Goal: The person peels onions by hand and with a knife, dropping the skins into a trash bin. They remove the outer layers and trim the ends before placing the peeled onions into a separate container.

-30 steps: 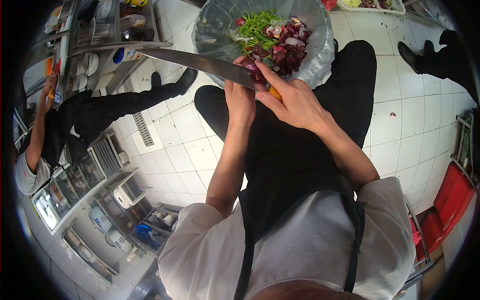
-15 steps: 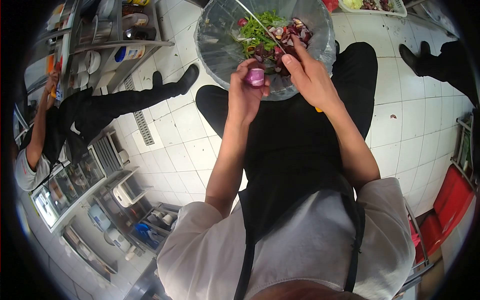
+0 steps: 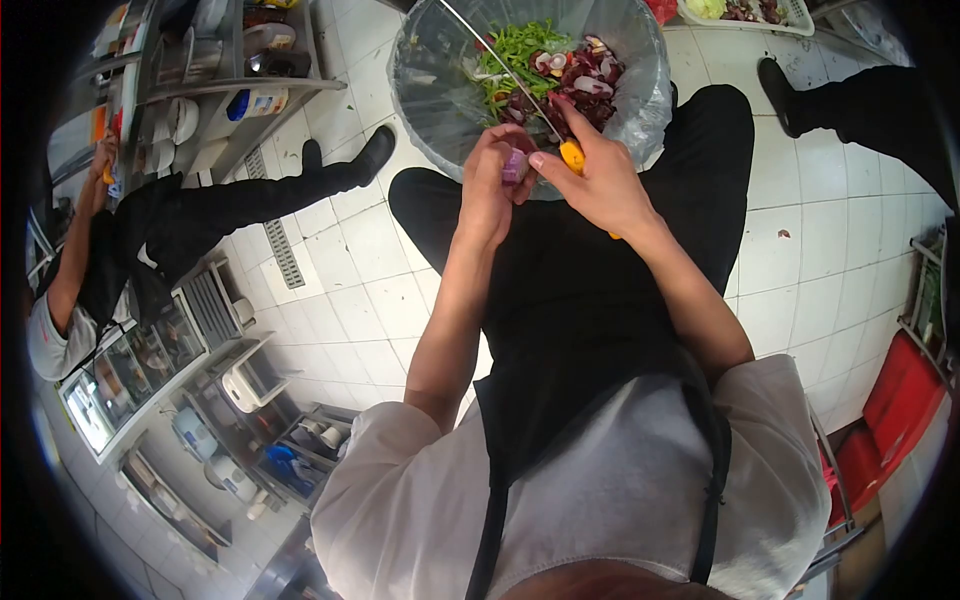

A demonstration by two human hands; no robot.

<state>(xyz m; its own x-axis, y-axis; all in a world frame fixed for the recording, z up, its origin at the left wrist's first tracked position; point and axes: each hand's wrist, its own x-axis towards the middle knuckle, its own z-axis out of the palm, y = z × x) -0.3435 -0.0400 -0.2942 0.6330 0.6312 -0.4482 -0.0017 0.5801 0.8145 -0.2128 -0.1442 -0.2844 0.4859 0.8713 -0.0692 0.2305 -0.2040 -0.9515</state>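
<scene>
Purple onion piece (image 3: 515,166) is pinched in the left hand (image 3: 488,190), fingers curled tight around it, and is held over the near rim of the bin (image 3: 420,100). Knife (image 3: 571,157) is gripped by the right hand (image 3: 600,188), which is closed on the yellow handle. The thin blade is angled up-left across the bin mouth. Blade-to-onion contact cannot be told. Hands are held close together, fingertips nearly meeting.

Bin is lined with a clear plastic bag (image 3: 640,90) and is part-filled with green trimmings (image 3: 515,50) and purple peel scraps (image 3: 580,85). It is set on the floor (image 3: 800,260) between the person's legs, with a black apron (image 3: 580,330) seen below it.

Floor is white tile, marked in spots, and a drain grate (image 3: 286,255) is set in it at left. Steel shelving (image 3: 215,85) loaded with containers is seen at upper left, with a co-worker (image 3: 150,240) in dark trousers beside it. A second person's shoe (image 3: 783,95) is seen at upper right. A red crate (image 3: 900,395) is placed at the right edge.
</scene>
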